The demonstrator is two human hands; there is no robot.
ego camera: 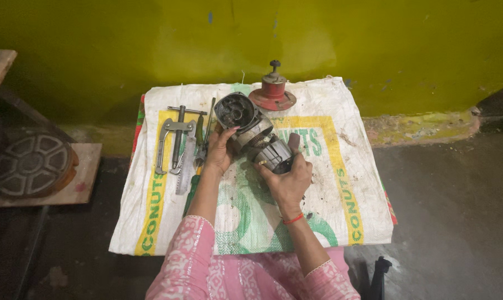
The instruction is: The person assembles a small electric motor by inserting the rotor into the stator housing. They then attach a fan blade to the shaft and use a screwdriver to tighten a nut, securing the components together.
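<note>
Pink sleeves [196, 261]; both hands clasp motor [255, 136] mid-sack [340, 222], edges clear.

A white woven sack [329, 166] with yellow and green print covers the surface beneath both hands. On it, just beyond the left hand [219, 151], lie a metal gear puller [174, 139], a saw blade [186, 166] and a green-handled screwdriver [193, 186], side by side. Past the right hand [289, 182], at the far edge of the sack, a red flanged part [272, 93] with a dark knob stands upright. A grey motor housing [257, 136] rests on the sack between the hands
</note>
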